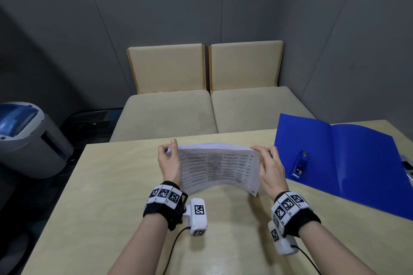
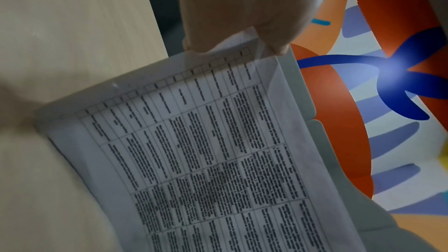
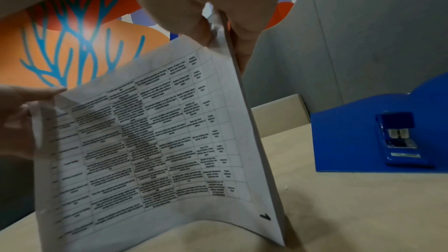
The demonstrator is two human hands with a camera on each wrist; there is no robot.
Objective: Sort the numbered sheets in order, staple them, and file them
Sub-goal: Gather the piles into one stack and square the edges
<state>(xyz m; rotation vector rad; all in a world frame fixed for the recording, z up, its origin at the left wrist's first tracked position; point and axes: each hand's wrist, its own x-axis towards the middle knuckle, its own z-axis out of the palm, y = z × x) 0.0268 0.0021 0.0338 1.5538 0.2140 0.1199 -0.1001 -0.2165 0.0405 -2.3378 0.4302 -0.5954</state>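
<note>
A stack of printed sheets (image 1: pixel 218 167) stands on its lower edge on the table (image 1: pixel 111 219), bowed toward me. My left hand (image 1: pixel 169 158) pinches the stack's upper left corner. At the upper right corner my right hand (image 1: pixel 269 165) pinches it too. The sheets (image 2: pixel 218 150) carry a dense table of text, and a small black mark sits at the lower right corner of the sheets (image 3: pixel 155 141). An open blue folder (image 1: pixel 348 163) lies flat to the right, with a blue stapler (image 1: pixel 300 164) resting on its left half. The stapler (image 3: pixel 397 139) shows beside the stack's right edge.
Two beige cushioned seats (image 1: pixel 212 107) stand behind the table. A grey and blue machine (image 1: pixel 29 138) sits on the floor at the left. A cable runs from each wrist camera across the near table.
</note>
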